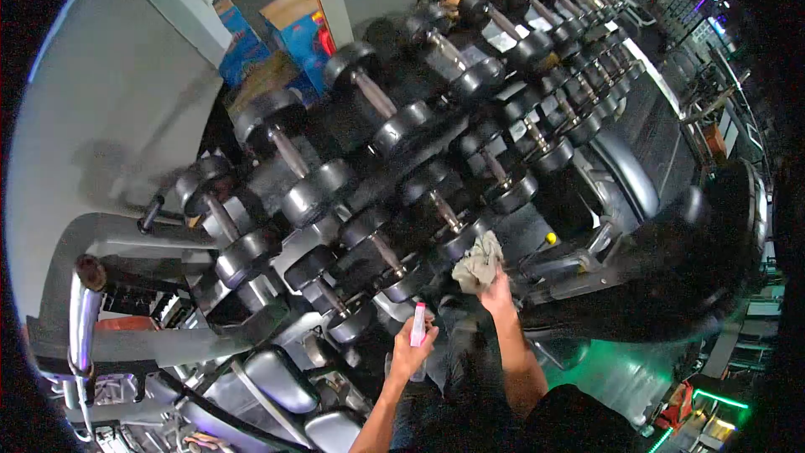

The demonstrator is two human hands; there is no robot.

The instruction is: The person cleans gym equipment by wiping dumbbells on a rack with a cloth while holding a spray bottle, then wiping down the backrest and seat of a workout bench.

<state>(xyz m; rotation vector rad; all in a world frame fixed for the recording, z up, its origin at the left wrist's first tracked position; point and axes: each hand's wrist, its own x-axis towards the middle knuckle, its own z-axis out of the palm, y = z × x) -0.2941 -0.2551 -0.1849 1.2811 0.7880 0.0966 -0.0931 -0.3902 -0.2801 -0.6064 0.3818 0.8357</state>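
Note:
My left hand [408,352] is closed around a spray bottle with a pink-and-white head [418,327]; part of a clear body shows below the fingers. A crumpled beige cloth [478,263] is bunched in my right hand [496,288], which is closed on it. The cloth lies at the near end of a black dumbbell [464,239] on the lower rack tier; whether it presses on the dumbbell I cannot tell. Left of it, another dumbbell [387,253] with a metal handle sits closest to the spray bottle.
Two tiers of dumbbells, including one on the upper tier [374,94], run away to the upper right. A padded bench [283,377] stands at lower left. Blue boxes [303,49] are behind the rack, and a black padded machine [671,260] is at right.

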